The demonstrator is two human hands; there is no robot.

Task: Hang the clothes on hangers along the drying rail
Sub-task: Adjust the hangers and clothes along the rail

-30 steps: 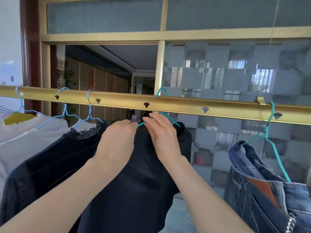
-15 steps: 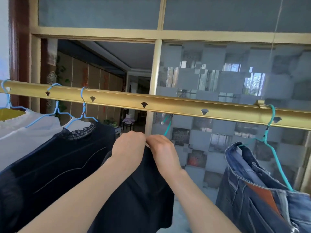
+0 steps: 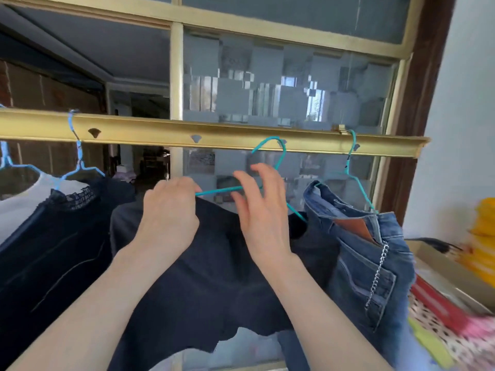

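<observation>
A gold drying rail (image 3: 227, 135) crosses the view. A dark garment (image 3: 209, 269) hangs on a teal wire hanger (image 3: 270, 153) whose hook sits at a notch under the rail. My left hand (image 3: 168, 212) grips the garment's top edge at the hanger's left arm. My right hand (image 3: 259, 204) is at the hanger's neck with fingers spread and loosely bent; the hanger wire passes behind them. To the right, blue jeans (image 3: 364, 258) hang on another teal hanger (image 3: 351, 162). To the left, a black lace-collared top (image 3: 53, 250) hangs on a blue hanger (image 3: 77, 162).
Patterned glass panes in a gold frame (image 3: 284, 84) stand just behind the rail. The rail's right end (image 3: 420, 148) stops near a dark wooden post. Yellow and pink items and a box (image 3: 455, 285) lie at the lower right. A white garment (image 3: 18, 204) hangs far left.
The teal hanger with the dark garment has shifted right along the rail, close to the jeans. My right hand has opened its fingers. The view has turned to the right.
</observation>
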